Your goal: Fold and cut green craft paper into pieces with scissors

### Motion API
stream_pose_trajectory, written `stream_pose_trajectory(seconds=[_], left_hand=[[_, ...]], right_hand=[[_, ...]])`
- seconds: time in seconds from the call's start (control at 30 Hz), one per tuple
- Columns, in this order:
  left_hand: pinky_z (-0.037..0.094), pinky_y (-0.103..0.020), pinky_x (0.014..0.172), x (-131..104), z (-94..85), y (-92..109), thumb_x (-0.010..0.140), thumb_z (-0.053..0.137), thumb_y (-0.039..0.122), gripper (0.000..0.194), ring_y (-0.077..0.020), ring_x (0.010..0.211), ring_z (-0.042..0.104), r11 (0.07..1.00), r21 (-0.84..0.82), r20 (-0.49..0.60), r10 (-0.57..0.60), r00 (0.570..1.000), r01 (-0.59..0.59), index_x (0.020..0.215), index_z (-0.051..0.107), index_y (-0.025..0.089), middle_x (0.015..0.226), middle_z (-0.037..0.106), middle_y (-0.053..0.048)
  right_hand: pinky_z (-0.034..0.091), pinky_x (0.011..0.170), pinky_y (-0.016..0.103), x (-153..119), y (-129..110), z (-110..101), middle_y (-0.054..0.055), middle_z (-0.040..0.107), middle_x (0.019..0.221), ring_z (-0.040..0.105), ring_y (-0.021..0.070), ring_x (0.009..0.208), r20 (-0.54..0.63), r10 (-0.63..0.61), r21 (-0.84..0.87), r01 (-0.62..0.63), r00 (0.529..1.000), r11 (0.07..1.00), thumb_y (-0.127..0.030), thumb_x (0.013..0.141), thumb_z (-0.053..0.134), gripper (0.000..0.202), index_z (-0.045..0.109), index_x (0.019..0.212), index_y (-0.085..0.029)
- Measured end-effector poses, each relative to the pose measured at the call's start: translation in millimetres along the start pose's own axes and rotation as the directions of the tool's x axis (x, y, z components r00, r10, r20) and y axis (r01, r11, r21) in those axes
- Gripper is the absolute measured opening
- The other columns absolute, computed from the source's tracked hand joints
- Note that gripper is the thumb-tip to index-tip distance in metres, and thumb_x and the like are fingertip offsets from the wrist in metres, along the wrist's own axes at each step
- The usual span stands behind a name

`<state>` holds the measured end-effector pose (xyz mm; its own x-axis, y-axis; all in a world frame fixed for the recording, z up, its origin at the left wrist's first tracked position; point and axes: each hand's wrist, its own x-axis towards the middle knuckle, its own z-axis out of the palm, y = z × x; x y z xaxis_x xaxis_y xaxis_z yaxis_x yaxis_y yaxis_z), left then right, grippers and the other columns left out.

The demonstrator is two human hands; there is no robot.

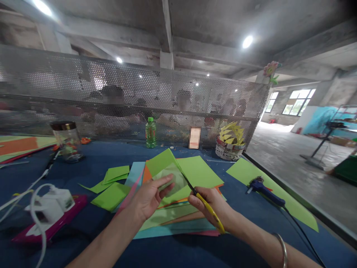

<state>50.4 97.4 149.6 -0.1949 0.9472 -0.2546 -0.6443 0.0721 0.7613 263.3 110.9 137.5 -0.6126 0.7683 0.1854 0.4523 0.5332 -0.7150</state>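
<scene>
My left hand (149,195) holds a green sheet of paper (163,160) raised above the table, its thumb and fingers closed on it. Against that sheet lies a pale, translucent-looking piece (179,181), also under the thumb. My right hand (213,201) grips yellow-handled scissors (211,214). Their dark blades meet the right edge of the held paper; how far they are apart is hard to make out. Beneath both hands is a stack of coloured paper (167,233) in green, orange, blue and pink. Small green paper pieces (111,195) lie left of the stack.
To the right, a blue glue gun (269,193) rests on a green sheet (302,216). A magenta power strip (79,206) with plugs sits left. Behind stand a jar (68,143), a green bottle (151,134), and a basket (230,150) of yellow strips before a perforated metal partition (134,89).
</scene>
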Motion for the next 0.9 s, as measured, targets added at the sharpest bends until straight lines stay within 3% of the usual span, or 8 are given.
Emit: stream_pose_trajectory(seconds=[0.43,0.8,0.9], left_hand=[[0.063,-0.024,0.065,-5.8,4.9,-0.1,0.077,0.067,-0.006,0.018,-0.0132,0.071,0.071,0.999,0.028,-0.006,-0.028,1.000,0.028,0.078,0.070,0.011,0.081,0.075,-0.004],[0.063,-0.024,0.066,-8.2,7.0,-0.8,0.074,0.069,-0.006,0.018,-0.0139,0.071,0.072,0.999,0.033,-0.017,-0.036,0.999,0.036,0.077,0.070,0.012,0.079,0.075,-0.004],[0.063,-0.024,0.066,-9.4,7.1,0.0,0.074,0.068,-0.006,0.022,-0.0143,0.072,0.072,0.999,0.035,-0.012,-0.015,1.000,0.016,0.080,0.070,0.014,0.081,0.076,-0.003]], right_hand=[[0.021,0.048,0.023,-0.6,-2.6,1.9,-0.007,0.031,0.059,0.030,0.0085,0.055,-0.006,0.035,0.015,-0.035,0.999,0.999,-0.064,0.094,0.041,0.050,0.038,0.070,-0.020],[0.020,0.046,0.024,-3.4,-0.4,5.6,-0.006,0.034,0.059,0.033,0.0093,0.052,-0.023,0.079,0.012,-0.079,0.997,0.997,-0.065,0.093,0.040,0.051,0.052,0.077,-0.018],[0.022,0.048,0.024,-3.1,0.8,5.6,-0.006,0.034,0.061,0.032,0.0093,0.054,-0.030,0.041,0.010,-0.040,0.999,0.999,-0.063,0.094,0.040,0.050,0.049,0.074,-0.018]])
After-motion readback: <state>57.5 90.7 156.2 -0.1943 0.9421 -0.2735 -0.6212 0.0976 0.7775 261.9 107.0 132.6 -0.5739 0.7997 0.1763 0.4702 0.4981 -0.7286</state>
